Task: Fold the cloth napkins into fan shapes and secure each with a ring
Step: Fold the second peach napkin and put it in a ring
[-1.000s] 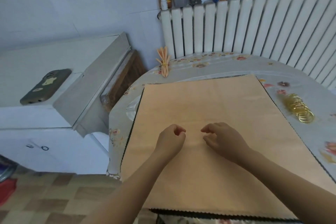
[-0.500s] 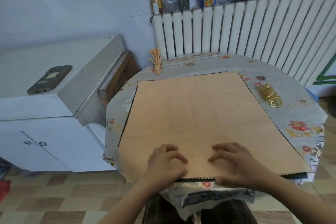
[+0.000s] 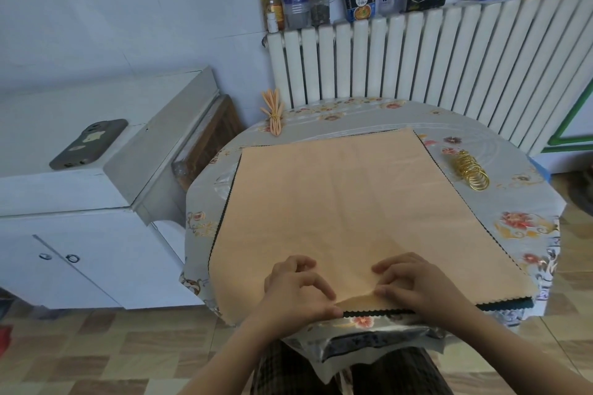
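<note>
The peach napkin [image 3: 346,202] lies spread flat over most of the round table [image 3: 513,202], its pinked near edge just at the table's rim. At the middle of that near edge both hands are at work. The left hand [image 3: 296,290] has its fingers curled, thumb and forefinger pinching the hem, and the right hand [image 3: 417,285] pinches it likewise just beside, so a small ridge of cloth stands up between them. Holding the hem at its middle, close together, looks like the start of the first pleat: a narrow strip can be lifted and laid back evenly before the fold is run out toward the napkin's corners.

A darker cloth edge shows under the napkin along its left side and near right corner, probably another napkin beneath, so only the top layer should be taken. Beyond the hands the napkin is bare all the way to its far edge, leaving open room for pleats. The gold rings [image 3: 470,170] sit in a heap just off the napkin's right edge, and a finished fan [image 3: 272,112] lies past its far left corner, by the radiator [image 3: 417,58].
</note>
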`<state>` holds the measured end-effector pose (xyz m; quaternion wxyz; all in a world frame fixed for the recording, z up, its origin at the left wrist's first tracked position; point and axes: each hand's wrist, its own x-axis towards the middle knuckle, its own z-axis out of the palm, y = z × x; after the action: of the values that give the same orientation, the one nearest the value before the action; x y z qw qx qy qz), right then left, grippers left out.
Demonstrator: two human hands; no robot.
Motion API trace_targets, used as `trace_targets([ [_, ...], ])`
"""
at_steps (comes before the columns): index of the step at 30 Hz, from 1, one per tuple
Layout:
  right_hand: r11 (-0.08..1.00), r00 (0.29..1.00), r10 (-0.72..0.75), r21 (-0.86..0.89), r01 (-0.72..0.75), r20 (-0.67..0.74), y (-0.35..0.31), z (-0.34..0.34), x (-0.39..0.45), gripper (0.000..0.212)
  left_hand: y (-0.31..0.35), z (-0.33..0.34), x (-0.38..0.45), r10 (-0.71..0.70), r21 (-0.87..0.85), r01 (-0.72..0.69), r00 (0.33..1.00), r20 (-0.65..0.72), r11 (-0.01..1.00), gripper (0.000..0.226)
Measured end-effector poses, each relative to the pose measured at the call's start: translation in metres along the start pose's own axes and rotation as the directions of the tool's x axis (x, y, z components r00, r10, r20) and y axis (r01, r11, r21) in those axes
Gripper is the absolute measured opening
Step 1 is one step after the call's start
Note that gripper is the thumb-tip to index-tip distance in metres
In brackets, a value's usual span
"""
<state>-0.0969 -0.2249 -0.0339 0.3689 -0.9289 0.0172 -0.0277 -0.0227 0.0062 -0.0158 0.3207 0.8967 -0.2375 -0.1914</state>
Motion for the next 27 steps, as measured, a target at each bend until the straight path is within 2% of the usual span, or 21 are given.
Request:
trace_targets([
  [3,0.996,0.996,0.074,0.050,-0.076,0.038,-0.003,-0.005,0.007,0.011,0.001,0.000,0.002,-0.019,0.004,0.019,1.000,0.004,1.000,0.017],
  [8,0.989,0.986,0.125,0.068,-0.133,0.107,-0.015,-0.015,0.015,0.010,0.004,0.000,0.010,-0.086,-0.026,0.085,0.996,-0.034,0.996,0.017],
  [10,0.996,0.988,0.094,-0.014,-0.093,0.121,-0.018,-0.016,0.012,0.013,0.005,-0.002,0.014,-0.093,-0.007,0.093,0.995,-0.025,0.996,0.017],
  [12,0.985,0.984,0.047,-0.175,-0.016,0.174,-0.020,-0.012,0.009,0.023,0.004,-0.005,0.018,-0.089,-0.021,0.089,0.996,-0.006,0.996,0.017],
  [14,0.953,0.987,0.031,-0.303,0.020,0.160,-0.022,-0.012,0.010,0.019,0.004,-0.009,0.021,-0.074,-0.050,0.074,0.997,0.006,0.996,0.017],
  [18,0.939,0.987,0.158,-0.313,-0.140,0.035,-0.023,-0.026,0.014,0.019,0.007,-0.019,0.019,-0.050,-0.063,0.052,0.998,0.042,0.997,0.019],
  [21,0.929,0.981,0.179,-0.341,-0.143,0.077,-0.025,-0.040,0.018,0.024,0.009,-0.034,0.019,-0.055,0.027,0.053,0.995,0.081,0.998,0.017],
  [23,0.928,0.981,0.156,-0.357,-0.105,0.116,-0.026,-0.050,0.023,0.023,0.013,-0.048,0.022,-0.055,0.121,0.044,0.994,0.096,0.992,0.023],
  [27,0.912,0.949,0.150,-0.409,-0.025,0.276,-0.036,-0.072,0.033,0.036,0.030,-0.074,0.028,-0.034,0.268,-0.021,0.980,0.196,0.963,0.035],
])
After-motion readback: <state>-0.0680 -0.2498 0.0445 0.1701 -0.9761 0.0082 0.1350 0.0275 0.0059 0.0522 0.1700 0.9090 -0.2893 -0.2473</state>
